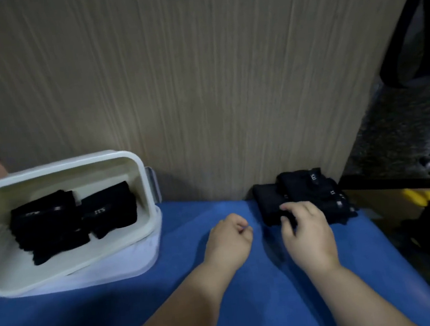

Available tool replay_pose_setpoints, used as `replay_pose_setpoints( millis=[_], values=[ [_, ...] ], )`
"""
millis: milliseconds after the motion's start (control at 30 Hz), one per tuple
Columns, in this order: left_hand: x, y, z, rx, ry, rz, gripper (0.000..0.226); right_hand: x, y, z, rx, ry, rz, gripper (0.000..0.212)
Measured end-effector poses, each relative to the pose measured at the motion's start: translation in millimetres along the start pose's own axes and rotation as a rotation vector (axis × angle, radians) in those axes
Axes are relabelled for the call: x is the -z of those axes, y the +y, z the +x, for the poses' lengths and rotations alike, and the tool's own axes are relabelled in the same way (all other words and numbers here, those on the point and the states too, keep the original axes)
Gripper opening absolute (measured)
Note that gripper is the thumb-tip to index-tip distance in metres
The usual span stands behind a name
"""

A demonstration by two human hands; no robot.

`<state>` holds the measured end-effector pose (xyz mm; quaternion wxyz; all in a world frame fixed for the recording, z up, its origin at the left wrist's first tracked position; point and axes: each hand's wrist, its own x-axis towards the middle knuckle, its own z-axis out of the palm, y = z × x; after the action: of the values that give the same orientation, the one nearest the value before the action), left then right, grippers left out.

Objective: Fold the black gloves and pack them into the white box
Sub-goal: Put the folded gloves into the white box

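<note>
While two bundles of folded gloves [46,225] are already seen side by side in the white box [140,171], the task is judged partly done. A glove pile [308,192] is left unpacked at the right, against the wooden panel [199,84].

Head view: the box is set at the left on the blue surface [251,306], tipped towards the person and propped on a white lid [139,257]. The pile's near-left edge is pinched by the curled fingers of the right hand [307,232]. The left hand [230,238] is held just beside it as a closed fist, with nothing gripped. The pile lies flat. Its long axis is judged to run from the panel towards the near right. Cuff or fingertip ends cannot be told apart.
</note>
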<state>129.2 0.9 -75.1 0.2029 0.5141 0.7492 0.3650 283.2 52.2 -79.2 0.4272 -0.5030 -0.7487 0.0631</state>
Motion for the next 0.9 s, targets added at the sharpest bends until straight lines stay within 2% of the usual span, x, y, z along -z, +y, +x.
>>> replay_pose_setpoints(
  millis=[167,333,600,900],
  values=[
    [-22.8,45.2,10.2,-0.022,-0.071,-0.19,0.018,11.4,18.0,8.3,-0.12,0.146,0.045,0.024],
    [-43.5,77.5,29.3,-0.01,-0.11,-0.301,0.027,21.6,33.9,24.9,-0.117,0.242,0.024,0.031],
    [-63.1,97.7,66.2,0.11,-0.101,-0.26,0.057,13.5,51.3,37.1,-0.21,-0.003,-0.01,0.04],
    [-72.9,107.5,81.1,0.257,-0.189,-0.411,0.06,13.0,54.9,35.9,-0.251,-0.03,0.027,0.036]
  ],
)
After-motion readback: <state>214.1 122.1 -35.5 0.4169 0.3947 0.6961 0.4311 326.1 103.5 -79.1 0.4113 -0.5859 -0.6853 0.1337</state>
